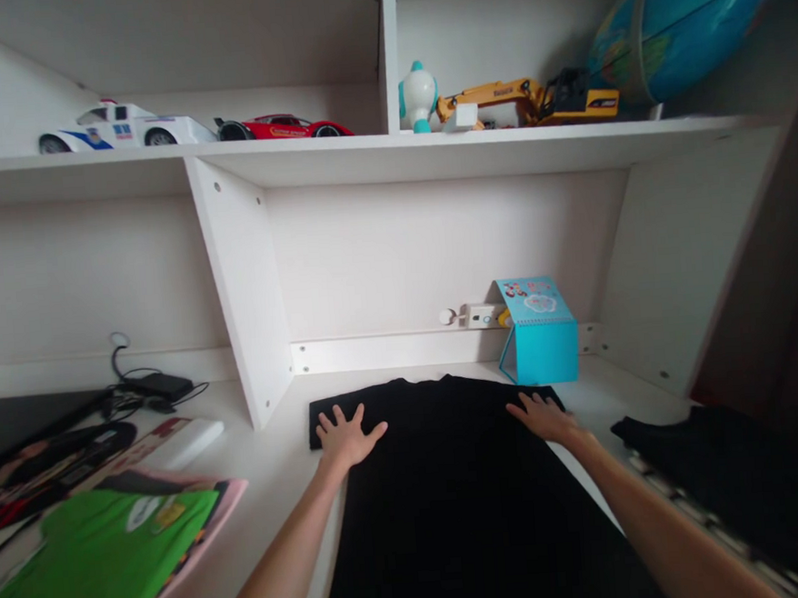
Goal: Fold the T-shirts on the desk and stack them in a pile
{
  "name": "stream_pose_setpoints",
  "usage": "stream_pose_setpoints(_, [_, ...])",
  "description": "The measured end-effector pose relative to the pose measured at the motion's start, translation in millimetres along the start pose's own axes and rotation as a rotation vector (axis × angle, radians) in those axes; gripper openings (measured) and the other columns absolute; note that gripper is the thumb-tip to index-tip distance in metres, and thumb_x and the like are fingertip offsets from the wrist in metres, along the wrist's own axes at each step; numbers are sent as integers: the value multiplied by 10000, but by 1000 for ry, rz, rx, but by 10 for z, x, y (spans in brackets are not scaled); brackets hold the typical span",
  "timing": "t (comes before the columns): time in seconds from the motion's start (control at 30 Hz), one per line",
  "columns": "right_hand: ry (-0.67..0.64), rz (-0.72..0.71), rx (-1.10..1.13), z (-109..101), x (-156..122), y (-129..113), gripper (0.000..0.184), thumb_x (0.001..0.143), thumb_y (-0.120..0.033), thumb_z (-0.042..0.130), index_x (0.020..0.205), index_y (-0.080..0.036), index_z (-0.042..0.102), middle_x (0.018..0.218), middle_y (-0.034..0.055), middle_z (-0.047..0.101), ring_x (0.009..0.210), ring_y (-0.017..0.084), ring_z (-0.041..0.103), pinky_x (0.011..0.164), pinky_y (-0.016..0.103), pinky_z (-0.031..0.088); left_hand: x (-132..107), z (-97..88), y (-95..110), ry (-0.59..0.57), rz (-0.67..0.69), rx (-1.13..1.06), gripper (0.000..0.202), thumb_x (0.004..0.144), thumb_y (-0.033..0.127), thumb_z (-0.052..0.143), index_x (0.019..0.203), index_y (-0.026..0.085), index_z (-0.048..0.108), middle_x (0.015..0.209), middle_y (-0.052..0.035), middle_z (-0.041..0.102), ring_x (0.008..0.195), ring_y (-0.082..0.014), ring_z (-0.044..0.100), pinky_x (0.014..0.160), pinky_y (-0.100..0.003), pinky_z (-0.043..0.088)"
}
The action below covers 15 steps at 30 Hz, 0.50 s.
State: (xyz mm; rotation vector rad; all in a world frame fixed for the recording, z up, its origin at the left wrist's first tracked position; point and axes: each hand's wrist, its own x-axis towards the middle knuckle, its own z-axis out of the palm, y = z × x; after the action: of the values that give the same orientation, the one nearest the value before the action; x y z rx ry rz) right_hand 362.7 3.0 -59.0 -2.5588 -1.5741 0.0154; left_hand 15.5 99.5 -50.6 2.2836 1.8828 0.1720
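A black T-shirt (446, 487) lies spread flat on the white desk, its neckline toward the back wall and its lower part running out of view at the bottom. My left hand (346, 437) rests with fingers spread on the left sleeve and shoulder area. On the opposite side, my right hand (542, 416) lies open across the right sleeve, fingers stretched out. Neither hand grips the cloth.
A blue desk calendar (546, 352) stands just behind the right sleeve. Dark folded clothes (739, 476) lie at right, a green shirt (116, 556) at left near a black adapter (155, 386). A shelf (335, 162) overhead holds toy vehicles and a globe (681, 29).
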Motion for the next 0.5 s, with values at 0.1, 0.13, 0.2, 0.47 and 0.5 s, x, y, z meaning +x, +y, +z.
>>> stream_pose_setpoints(0.1, [-8,-22,-2,-4,-45,-289,653,854,-539,279,1354,-118,287,1383,214,267,1278,373,182,942,579,215,39,86,-26,39,0,16,928,640,818,190,1374,253,236,1437,-167,164,1256,-495,59,949,-629,102])
stream_pose_setpoints(0.13, [-9,-70,1,9,-87,-409,666,845,-571,277,1369,-160,256,1414,174,221,1297,348,132,972,555,187,47,105,-28,48,0,17,920,644,816,190,1376,260,228,1438,-165,160,1255,-497,57,940,-641,91])
stream_pose_setpoints(0.2, [-60,-203,33,57,-194,-631,677,815,-649,248,1377,-275,210,1450,85,158,1311,320,87,995,529,170,51,119,-25,48,8,14,908,642,817,195,1375,281,222,1442,-159,153,1253,-501,53,922,-665,71])
stream_pose_setpoints(0.47, [-178,-328,72,32,-397,-880,684,786,-702,222,1370,-352,161,1464,40,89,1313,330,16,994,588,77,-5,44,-5,-9,-11,0,986,551,864,259,1366,309,231,1453,-155,96,1237,-531,-17,886,-701,41])
stream_pose_setpoints(0.5, [-185,-330,72,-28,-456,-917,713,778,-709,233,1376,-328,159,1463,57,85,1311,336,7,994,593,63,-8,47,-2,-8,-14,-2,994,548,867,255,1368,307,224,1454,-156,89,1237,-530,-25,885,-702,33])
